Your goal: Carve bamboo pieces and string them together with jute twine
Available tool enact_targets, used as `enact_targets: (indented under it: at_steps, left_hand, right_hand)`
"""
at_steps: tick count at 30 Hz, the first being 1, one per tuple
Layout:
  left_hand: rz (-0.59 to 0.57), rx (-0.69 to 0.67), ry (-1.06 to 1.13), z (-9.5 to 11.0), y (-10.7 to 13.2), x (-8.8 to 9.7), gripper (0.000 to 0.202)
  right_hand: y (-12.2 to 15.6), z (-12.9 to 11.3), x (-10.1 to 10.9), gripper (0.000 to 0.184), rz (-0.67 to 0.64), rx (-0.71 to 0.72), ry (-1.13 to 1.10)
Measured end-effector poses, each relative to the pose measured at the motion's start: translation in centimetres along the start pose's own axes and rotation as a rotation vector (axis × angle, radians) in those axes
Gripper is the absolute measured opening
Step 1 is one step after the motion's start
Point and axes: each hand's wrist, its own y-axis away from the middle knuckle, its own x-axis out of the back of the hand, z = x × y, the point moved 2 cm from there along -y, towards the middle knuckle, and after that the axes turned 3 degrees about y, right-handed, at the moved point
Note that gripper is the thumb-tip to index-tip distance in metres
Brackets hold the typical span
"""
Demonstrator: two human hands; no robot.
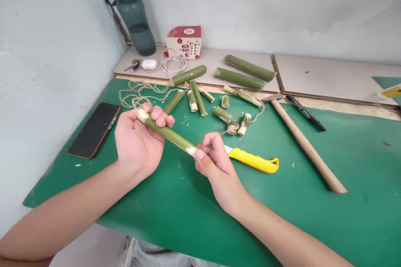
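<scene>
A green bamboo stick (169, 134) with pale, whittled ends is held between my two hands above the green mat (175, 200). Its upper left end rests in my left hand (140, 142), whose fingers curl around it. My right hand (217, 169) pinches the lower right end between thumb and fingers. Just right of that hand lies a knife with a yellow handle (255, 160), its blade partly hidden behind my fingers. Beyond my hands are several short cut bamboo pieces (225, 101), some tied with twine (260, 114).
A phone (94, 130) lies at the left. A hammer (308, 146) and a black marker (305, 112) are on the right. Along the back ledge stand a water bottle (135, 21) and a red and white box (184, 44), with longer bamboo lengths (239, 78) nearby.
</scene>
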Motion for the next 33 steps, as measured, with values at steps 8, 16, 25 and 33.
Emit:
enact_targets:
  at_steps: [8,16,25,33]
  left_hand:
    - [-0.007,-0.033,-0.050,0.2,0.1,-0.2,0.021]
    - [0.017,0.028,0.014,-0.1,-0.1,0.3,0.016]
    - [0.060,0.025,0.088,0.6,-0.9,0.4,0.016]
    - [0.095,0.050,0.123,1.0,-2.0,0.8,0.016]
  right_hand:
    - [0.0,-0.5,0.6,0.026,-0.062,-0.024,0.141]
    - [-0.5,-1.8,1.9,0.025,-0.167,-0.103,0.149]
    - [-0.5,-2.5,2.8,0.022,-0.216,-0.093,0.191]
    - [-0.7,-3.1,3.5,0.021,-0.229,-0.091,0.240]
